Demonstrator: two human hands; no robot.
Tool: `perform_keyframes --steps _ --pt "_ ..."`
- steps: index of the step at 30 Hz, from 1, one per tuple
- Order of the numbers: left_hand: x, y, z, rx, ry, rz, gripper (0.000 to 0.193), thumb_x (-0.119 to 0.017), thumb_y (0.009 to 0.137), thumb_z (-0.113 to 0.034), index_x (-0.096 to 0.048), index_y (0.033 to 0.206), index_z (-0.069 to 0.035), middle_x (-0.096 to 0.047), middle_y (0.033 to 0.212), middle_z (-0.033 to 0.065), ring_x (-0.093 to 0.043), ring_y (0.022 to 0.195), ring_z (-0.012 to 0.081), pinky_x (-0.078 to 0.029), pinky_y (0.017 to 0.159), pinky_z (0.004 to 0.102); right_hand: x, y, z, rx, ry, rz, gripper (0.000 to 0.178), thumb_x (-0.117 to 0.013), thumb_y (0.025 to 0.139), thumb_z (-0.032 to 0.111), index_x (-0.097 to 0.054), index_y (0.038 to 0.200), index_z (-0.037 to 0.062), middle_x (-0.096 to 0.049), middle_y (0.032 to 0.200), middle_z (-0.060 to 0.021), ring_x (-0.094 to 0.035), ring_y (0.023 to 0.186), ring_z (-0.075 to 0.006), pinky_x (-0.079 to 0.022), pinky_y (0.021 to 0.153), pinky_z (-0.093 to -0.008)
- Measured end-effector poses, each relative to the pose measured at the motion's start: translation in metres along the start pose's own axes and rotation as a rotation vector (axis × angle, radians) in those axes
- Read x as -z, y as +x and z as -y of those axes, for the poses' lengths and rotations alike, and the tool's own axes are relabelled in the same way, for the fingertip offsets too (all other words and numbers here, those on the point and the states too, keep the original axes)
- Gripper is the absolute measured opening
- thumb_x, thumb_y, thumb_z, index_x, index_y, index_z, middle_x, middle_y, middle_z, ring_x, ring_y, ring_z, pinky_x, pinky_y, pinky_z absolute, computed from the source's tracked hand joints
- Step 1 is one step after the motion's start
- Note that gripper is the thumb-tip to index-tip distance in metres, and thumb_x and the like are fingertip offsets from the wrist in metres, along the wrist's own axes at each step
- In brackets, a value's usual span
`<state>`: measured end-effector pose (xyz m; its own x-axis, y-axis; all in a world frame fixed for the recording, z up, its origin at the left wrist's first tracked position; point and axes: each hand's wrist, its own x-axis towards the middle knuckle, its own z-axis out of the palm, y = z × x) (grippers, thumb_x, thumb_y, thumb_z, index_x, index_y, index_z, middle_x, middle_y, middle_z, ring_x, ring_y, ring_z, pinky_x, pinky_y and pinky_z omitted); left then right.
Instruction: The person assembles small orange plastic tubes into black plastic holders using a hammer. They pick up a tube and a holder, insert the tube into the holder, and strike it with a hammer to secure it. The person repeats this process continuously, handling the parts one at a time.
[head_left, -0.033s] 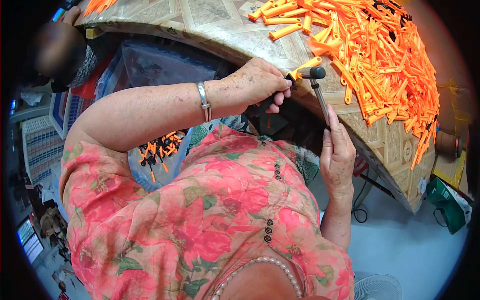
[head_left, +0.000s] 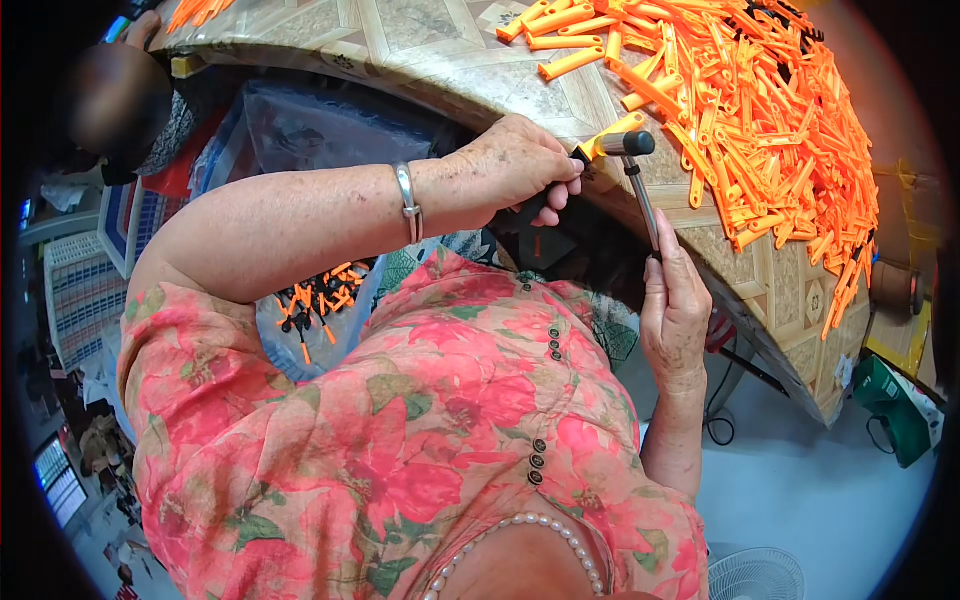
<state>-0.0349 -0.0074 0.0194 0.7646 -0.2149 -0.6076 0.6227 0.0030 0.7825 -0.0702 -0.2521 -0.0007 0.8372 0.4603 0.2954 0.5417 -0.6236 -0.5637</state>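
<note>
On the patterned table (head_left: 420, 40), my right hand (head_left: 675, 305) grips the hammer (head_left: 640, 185), head nudged slightly right; my left hand (head_left: 520, 165) pinches an orange piece (head_left: 612, 133).

- Hammer (head_left: 636, 180): small, with a dark cylindrical head and a thin metal shaft. The head lies at the tabletop edge, touching the orange piece; the shaft slants down toward 5 o'clock into the right hand (head_left: 676, 315), which grips its lower end.
- Orange piece (head_left: 612, 134): a flat plastic strip, pointing toward 2 o'clock, its lower end with a black part pinched in the left hand (head_left: 520, 165) at the tabletop edge.
</note>
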Motion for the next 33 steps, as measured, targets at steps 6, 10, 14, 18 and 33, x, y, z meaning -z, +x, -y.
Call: perform_keyframes --steps 6,10,14,18,33 --pt "0.001 0.001 -0.002 0.000 0.038 -0.001 0.024 -0.058 0.095 -0.019 -0.064 0.080 -0.002 -0.058 0.061 -0.0005 -0.058 0.052 0.0086 -0.049 0.050 0.0220 -0.003 -0.001 0.008 0.024 0.044 -0.078 0.058 -0.054 0.086 -0.007 -0.045 0.141 0.0103 -0.059 0.091 -0.0142 -0.061 0.076 -0.0314 -0.050 0.067 -0.0399" --pt "0.002 0.003 0.003 -0.018 -0.003 0.004 0.024 -0.058 0.095 -0.019 -0.064 0.079 -0.001 -0.058 0.060 0.0002 -0.057 0.052 0.0085 -0.049 0.050 0.0223 -0.002 0.001 0.005 0.030 -0.049 0.038 0.061 -0.054 0.086 -0.007 -0.044 0.142 0.0109 -0.054 0.084 -0.0139 -0.058 0.071 -0.0310 -0.048 0.064 -0.0409" --pt "0.001 0.004 0.002 -0.016 0.005 -0.012 0.024 -0.058 0.094 -0.019 -0.064 0.080 -0.001 -0.058 0.061 0.0006 -0.057 0.052 0.0091 -0.049 0.050 0.0229 0.001 0.007 0.011 0.102 0.007 -0.075 0.062 -0.055 0.084 -0.008 -0.044 0.142 0.0111 -0.054 0.085 -0.0137 -0.059 0.072 -0.0307 -0.048 0.064 -0.0412" --pt "0.004 0.009 0.007 -0.029 0.002 0.014 0.023 -0.059 0.094 -0.018 -0.065 0.081 0.000 -0.059 0.061 0.0008 -0.057 0.052 0.0090 -0.050 0.050 0.0233 -0.006 0.001 0.009 0.047 -0.022 0.036 0.062 -0.055 0.084 -0.009 -0.045 0.142 0.0113 -0.055 0.086 -0.0138 -0.059 0.073 -0.0307 -0.049 0.065 -0.0400" --pt "0.003 0.004 0.004 -0.021 -0.003 0.002 0.023 -0.058 0.095 -0.019 -0.064 0.082 -0.001 -0.058 0.060 0.0004 -0.057 0.052 0.0090 -0.051 0.051 0.0226 -0.008 -0.006 -0.001 -0.024 0.020 -0.060 0.055 -0.051 0.090 -0.005 -0.043 0.143 0.0074 -0.060 0.094 -0.0110 -0.060 0.074 -0.0220 -0.051 0.067 -0.0331"
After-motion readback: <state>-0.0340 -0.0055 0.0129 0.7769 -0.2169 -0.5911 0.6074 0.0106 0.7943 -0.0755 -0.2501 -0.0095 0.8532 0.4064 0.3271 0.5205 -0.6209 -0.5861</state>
